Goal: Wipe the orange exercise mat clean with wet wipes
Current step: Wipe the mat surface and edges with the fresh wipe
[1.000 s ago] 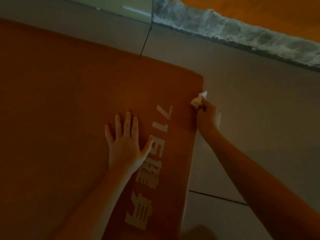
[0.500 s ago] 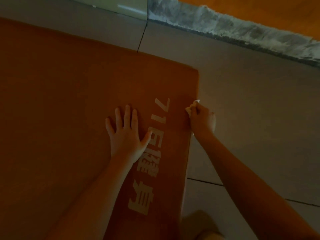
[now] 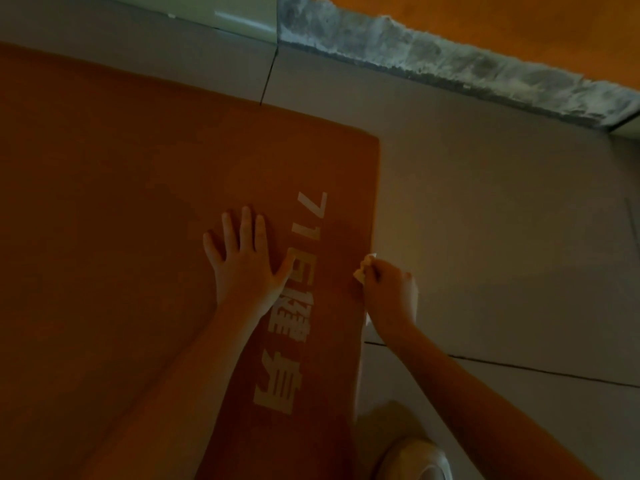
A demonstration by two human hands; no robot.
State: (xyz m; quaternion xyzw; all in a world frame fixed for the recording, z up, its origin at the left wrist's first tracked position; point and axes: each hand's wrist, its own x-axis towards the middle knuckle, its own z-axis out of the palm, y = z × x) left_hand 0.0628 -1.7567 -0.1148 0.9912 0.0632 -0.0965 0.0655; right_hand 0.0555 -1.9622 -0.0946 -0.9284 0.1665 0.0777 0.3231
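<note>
On the orange mat (image 3: pixel 121 202) (white-lettered), left hand (image 3: pixel 246 265) lies flat; at its edge right hand (image 3: pixel 389 292) grips a wipe (image 3: pixel 363 270).

Left hand (image 3: pixel 244 263) flat on mat (image 3: pixel 114 237), fingers spread, thumb touching white lettering (image 3: pixel 294 296). Right hand (image 3: pixel 389 294) grips crumpled wipe (image 3: pixel 363 270) at mat's right edge, partly over tiled floor (image 3: pixel 502 237). White shoe (image 3: pixel 414 460) below right forearm.

Left hand (image 3: pixel 244 268) on mat (image 3: pixel 114 237); right hand (image 3: pixel 389 294) at its right edge.
</note>
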